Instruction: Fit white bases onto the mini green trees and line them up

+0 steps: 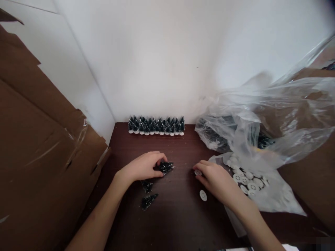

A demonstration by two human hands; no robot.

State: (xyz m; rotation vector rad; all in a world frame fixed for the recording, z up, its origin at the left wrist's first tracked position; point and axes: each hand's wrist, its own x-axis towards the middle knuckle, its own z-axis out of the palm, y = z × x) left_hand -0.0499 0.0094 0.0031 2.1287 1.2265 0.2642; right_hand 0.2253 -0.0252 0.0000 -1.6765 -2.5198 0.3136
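Note:
My left hand [148,166] is closed on a small dark green tree [166,167] with white flecks, tilted with its tip to the right. Two more such trees lie nearby, one [147,186] just under the hand and another [149,201] closer to me. My right hand [209,176] pinches a white round disc [198,172] between thumb and fingers. A second white disc [203,195] lies flat on the dark red-brown table [178,223], just below that hand. Several small trees on white bases [156,126] stand in packed rows at the back, by the wall.
On the right, an open clear bag [284,198] holds several white discs [253,186]. Behind it, a crumpled plastic bag [246,122] with dark green trees spills from a cardboard box [311,170]. Large cardboard [39,139] rises on the left.

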